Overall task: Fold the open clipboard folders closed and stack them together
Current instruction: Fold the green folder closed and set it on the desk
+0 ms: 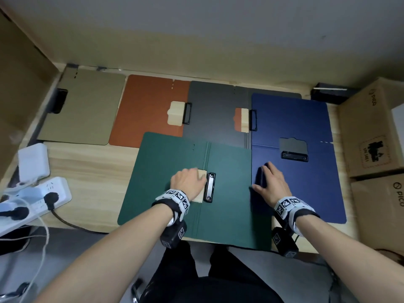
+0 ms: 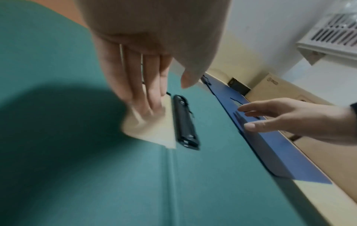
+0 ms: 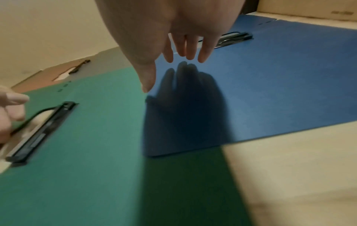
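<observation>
An open green folder (image 1: pixel 166 178) lies front and centre with a black clip (image 1: pixel 209 187) near its spine. My left hand (image 1: pixel 188 181) rests flat on the beige pad (image 2: pixel 154 131) beside that clip, its fingers (image 2: pixel 135 91) straight. An open blue folder (image 1: pixel 306 182) with its own clip (image 1: pixel 294 154) lies to the right, overlapping the green one's edge. Over the blue folder's left edge hovers my right hand (image 1: pixel 270 182), with straight fingers (image 3: pixel 190 50) and nothing in it. Behind lie open dark grey (image 1: pixel 216 114), orange-brown (image 1: pixel 146 110) and olive (image 1: pixel 87 106) folders.
A white power strip (image 1: pixel 37 197) with plugs and a white adapter (image 1: pixel 33 161) sit at the wooden table's (image 1: pixel 91 171) left. Cardboard boxes (image 1: pixel 371 132) stand against the right edge. A black box (image 1: pixel 328 92) lies at the back right, by the wall.
</observation>
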The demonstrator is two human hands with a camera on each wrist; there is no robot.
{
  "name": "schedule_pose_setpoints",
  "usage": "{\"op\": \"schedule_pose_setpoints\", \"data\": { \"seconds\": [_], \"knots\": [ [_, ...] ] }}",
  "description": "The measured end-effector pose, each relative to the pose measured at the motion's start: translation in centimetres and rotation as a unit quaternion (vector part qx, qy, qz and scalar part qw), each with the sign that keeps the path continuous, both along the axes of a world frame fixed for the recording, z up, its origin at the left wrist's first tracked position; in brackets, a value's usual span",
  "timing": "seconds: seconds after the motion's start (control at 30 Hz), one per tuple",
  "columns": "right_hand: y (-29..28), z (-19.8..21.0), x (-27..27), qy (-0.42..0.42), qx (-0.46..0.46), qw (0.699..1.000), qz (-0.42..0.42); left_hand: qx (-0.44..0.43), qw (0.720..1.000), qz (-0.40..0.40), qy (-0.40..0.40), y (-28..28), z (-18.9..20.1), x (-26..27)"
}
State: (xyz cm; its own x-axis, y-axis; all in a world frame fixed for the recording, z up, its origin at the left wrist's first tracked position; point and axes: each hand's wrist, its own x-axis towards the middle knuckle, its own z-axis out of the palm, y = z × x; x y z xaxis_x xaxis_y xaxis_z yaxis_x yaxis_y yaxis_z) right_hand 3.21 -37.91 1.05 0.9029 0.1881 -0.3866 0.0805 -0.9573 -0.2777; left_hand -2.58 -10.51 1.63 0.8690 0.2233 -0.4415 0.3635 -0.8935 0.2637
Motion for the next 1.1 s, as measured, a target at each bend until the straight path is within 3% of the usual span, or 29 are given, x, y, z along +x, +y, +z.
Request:
{"op": "schedule_pose_setpoints", "data": {
  "seconds": [0.1,0.17,0.27,0.43,0.6,0.83,0.97,1.1],
  "knots": [
    [3.4,0.3,-0.7,0.017,0.040,0.999,0.033,-0.022,0.993,0.097,-0.061,5.3,-0.6,-0.1],
    [5.3,0.0,-1.2,0.048,0.020,0.996,0.068,-0.009,0.984,0.162,-0.077,9.4,-1.3,-0.3],
    [6.9,-1.0,-2.1,0.070,-0.036,0.993,0.089,0.024,0.975,0.221,-0.025,13.4,-2.1,-0.9],
    [8.3,-1.5,-2.7,0.076,-0.063,0.993,0.071,-0.058,0.948,0.311,-0.006,14.5,-2.5,-1.1],
    [8.4,-1.1,-2.6,0.091,-0.057,0.992,0.070,-0.002,0.934,0.356,-0.002,14.3,-2.2,-3.2],
    [7.9,-2.0,-2.8,0.090,-0.023,0.994,0.054,-0.089,0.910,0.404,-0.015,16.5,-6.2,-5.2],
    [8.8,-2.0,-2.3,0.085,-0.028,0.994,0.059,-0.157,0.903,0.399,-0.005,16.4,-2.2,-5.8],
    [10.9,-2.2,-2.3,0.069,-0.024,0.993,0.088,-0.187,0.890,0.416,-0.014,18.6,-1.1,-7.0]
  ]
}}
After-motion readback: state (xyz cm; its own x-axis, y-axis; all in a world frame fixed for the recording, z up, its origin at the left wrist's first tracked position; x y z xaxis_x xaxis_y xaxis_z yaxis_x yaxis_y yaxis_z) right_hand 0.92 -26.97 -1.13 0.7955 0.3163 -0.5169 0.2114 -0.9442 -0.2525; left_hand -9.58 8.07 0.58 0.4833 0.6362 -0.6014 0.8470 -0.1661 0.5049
